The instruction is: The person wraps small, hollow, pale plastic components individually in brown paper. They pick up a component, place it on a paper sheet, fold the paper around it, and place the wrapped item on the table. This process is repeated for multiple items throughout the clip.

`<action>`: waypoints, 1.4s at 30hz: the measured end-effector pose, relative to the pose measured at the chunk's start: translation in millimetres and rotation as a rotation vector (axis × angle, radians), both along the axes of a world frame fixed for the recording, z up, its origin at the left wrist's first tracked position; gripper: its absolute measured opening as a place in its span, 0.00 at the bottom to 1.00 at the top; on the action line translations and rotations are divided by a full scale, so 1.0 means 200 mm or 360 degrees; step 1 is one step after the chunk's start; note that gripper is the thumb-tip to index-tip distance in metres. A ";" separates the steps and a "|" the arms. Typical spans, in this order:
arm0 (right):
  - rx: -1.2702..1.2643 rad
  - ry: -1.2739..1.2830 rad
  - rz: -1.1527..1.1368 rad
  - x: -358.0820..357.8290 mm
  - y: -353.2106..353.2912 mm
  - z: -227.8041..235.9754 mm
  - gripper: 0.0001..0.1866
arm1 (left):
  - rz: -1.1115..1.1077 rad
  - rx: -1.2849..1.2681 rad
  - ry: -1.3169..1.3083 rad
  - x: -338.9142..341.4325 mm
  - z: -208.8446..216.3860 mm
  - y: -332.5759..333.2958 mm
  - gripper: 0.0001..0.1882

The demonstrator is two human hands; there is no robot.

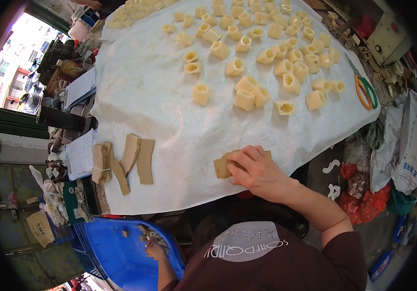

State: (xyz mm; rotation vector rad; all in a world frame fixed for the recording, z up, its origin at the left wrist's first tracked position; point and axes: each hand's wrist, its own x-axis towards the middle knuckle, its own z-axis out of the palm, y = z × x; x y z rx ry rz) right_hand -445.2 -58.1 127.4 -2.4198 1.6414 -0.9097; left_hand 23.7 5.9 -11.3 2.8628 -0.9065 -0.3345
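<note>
My right hand [257, 170] rests near the front edge of the white-covered table, its fingers curled over a flat tan strip [221, 167] and pressing on it. Parts of the strip show on both sides of the fingers. My left hand [155, 250] is low, inside a blue plastic tub [126, 257], beside small tan and grey pieces [151, 234]. Its fingers are closed, and what they hold is too small to make out. At the left of the table lie loose tan strips [145, 161] and a bundle [100, 163] tied with a thin band.
Many hollow cream-coloured blocks [201, 94] cover the far part of the white sheet [169, 121]. Scissors [362, 87] with orange and green handles lie at the right edge. Papers [81, 154] sit left of the table, and red bags [356, 206] and white sacks [409, 150] stand right.
</note>
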 end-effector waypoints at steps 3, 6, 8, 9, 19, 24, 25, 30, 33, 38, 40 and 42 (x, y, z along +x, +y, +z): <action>-0.0069 0.0064 0.0034 0.00 0.01 -0.01 0.12 | -0.0052 -0.0336 -0.0423 -0.14 0.11 -0.12 0.17; -0.0004 -0.0068 0.0036 -0.01 0.02 -0.04 0.09 | -0.0610 -0.0977 -0.0454 -0.14 0.21 -0.27 0.15; 0.0094 -0.0230 0.0057 -0.03 0.03 -0.03 0.07 | -0.0959 -0.1294 -0.0467 -0.35 0.43 -0.46 0.15; 0.0094 -0.0245 0.0052 -0.03 0.02 -0.03 0.07 | -0.1076 -0.1420 -0.0305 -0.46 0.53 -0.51 0.15; 0.0085 -0.0575 -0.0180 -0.02 -0.06 -0.06 0.09 | -0.2753 -0.1214 0.0875 -1.46 0.69 -0.53 0.21; 0.0230 -0.0860 -0.0196 -0.05 -0.05 -0.03 0.09 | -0.2963 -0.1086 0.0315 -1.56 0.65 -0.51 0.21; 0.0246 -0.0952 -0.0214 -0.05 -0.05 -0.03 0.08 | -0.2966 -0.1072 0.0281 -1.55 0.66 -0.51 0.21; 0.0333 -0.1451 -0.0670 -0.12 0.00 0.05 0.07 | -0.2990 -0.1023 0.0242 -1.57 0.70 -0.53 0.21; -0.0061 -0.2006 -0.0804 -0.22 0.02 0.08 0.08 | -0.2982 -0.1000 0.0362 -1.58 0.65 -0.54 0.20; -0.0369 -0.2270 -0.0795 -0.32 0.05 0.15 0.07 | -0.2923 -0.0921 0.0600 -1.57 0.73 -0.55 0.20; -0.0161 -0.2364 -0.0780 -0.31 0.09 0.13 0.08 | -0.2879 -0.0972 0.0699 -1.56 0.74 -0.60 0.21; -0.0059 -0.2379 -0.0680 -0.27 0.10 0.14 0.10 | -0.2810 -0.1122 0.0764 -1.55 0.75 -0.70 0.22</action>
